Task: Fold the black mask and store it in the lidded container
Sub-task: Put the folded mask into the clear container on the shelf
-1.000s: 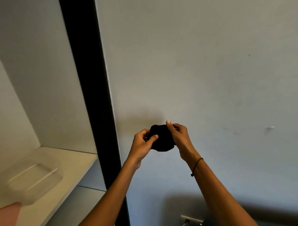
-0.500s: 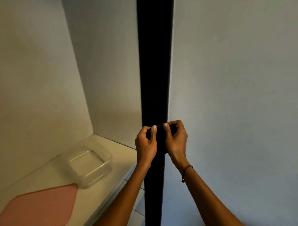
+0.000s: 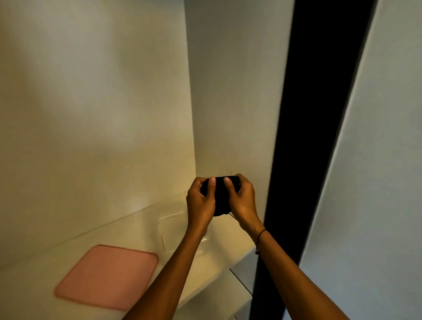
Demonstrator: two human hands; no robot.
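Both hands meet in front of the chest in the head view, the left hand and the right hand closed from either side on the black mask, which sits bunched between them as a small dark bundle. Each thumb lies flat across the near face of the cloth while the other fingers curl behind it, a grip that looks meant to press the folds together so the bundle does not spring open; how many folds it has cannot be told, since the cloth reads only as a black mass. A thin strand, probably an ear loop, hangs just below the right hand's heel. Directly under the left hand and wrist, on the pale shelf, stands the clear container, its rim and walls barely visible and partly hidden by the left forearm; it appears open at the top. Further down and to the left of the left hand lies the pink lid, flat on the shelf and well apart from the container, presumably set aside so the opening stays free. The mask is thus held above and just behind the container, not yet in it. To the right of the right hand runs a dark vertical panel edge, with a grey wall beyond. I judge folding as nearly done and lowering the bundle as the coming step.
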